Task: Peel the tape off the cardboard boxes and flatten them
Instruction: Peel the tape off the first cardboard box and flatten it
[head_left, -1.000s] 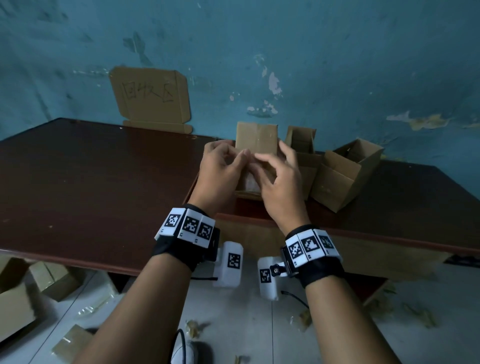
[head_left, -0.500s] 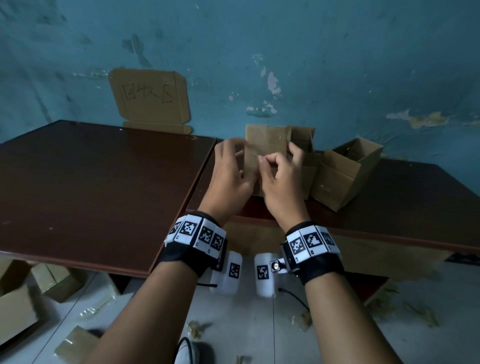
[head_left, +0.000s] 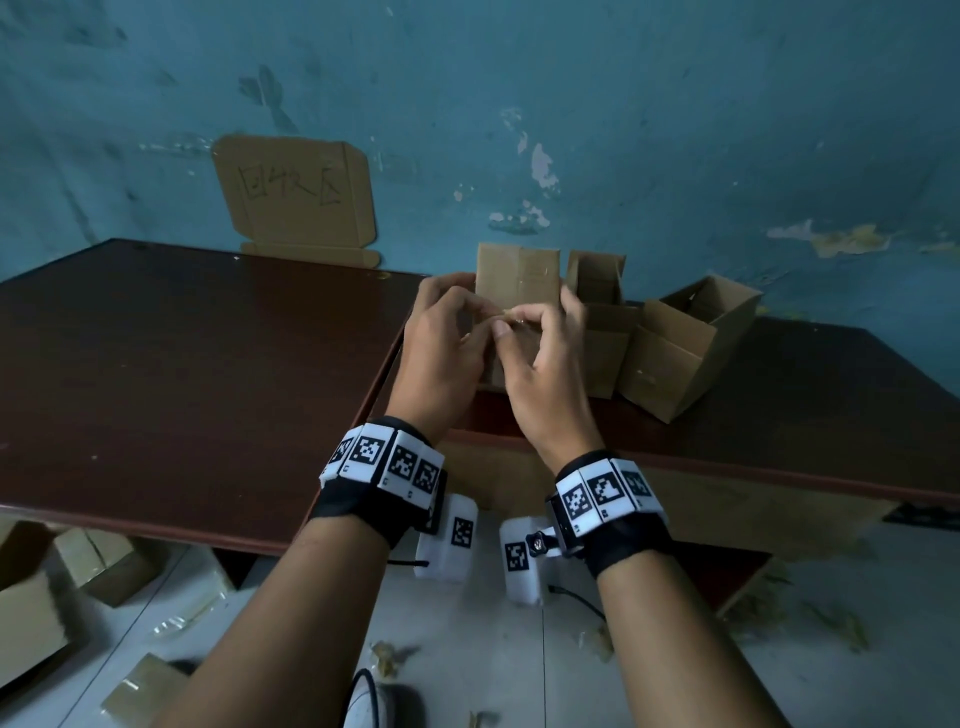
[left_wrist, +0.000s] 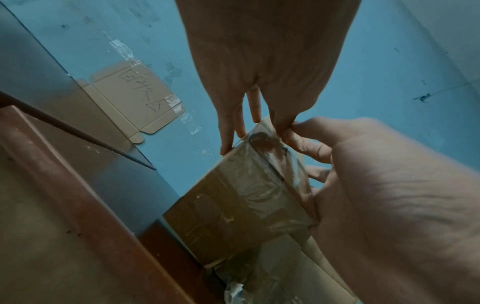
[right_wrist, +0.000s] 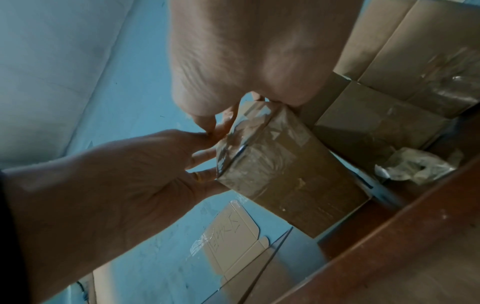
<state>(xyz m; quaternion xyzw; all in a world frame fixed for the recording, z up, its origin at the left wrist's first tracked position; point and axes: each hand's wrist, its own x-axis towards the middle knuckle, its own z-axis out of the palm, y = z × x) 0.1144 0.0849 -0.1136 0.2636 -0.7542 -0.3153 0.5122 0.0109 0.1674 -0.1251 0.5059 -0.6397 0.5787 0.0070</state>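
Head view: both hands hold a taped box (head_left: 517, 280) above the bench (head_left: 182, 364), left hand (head_left: 441, 353) curled round its side, right hand (head_left: 550, 374) pinching tape at its edge.

Left wrist view: left fingers (left_wrist: 228, 131) lie along the box's far side.

Right wrist view: right fingers (right_wrist: 205, 121) pinch the tape (right_wrist: 246, 131) at the corner.

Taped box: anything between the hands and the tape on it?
Nothing visible. Both the left hand and right hand already hold the taped box, fingertips meeting at the tape on its top edge. The open boxes sit apart, to the right.
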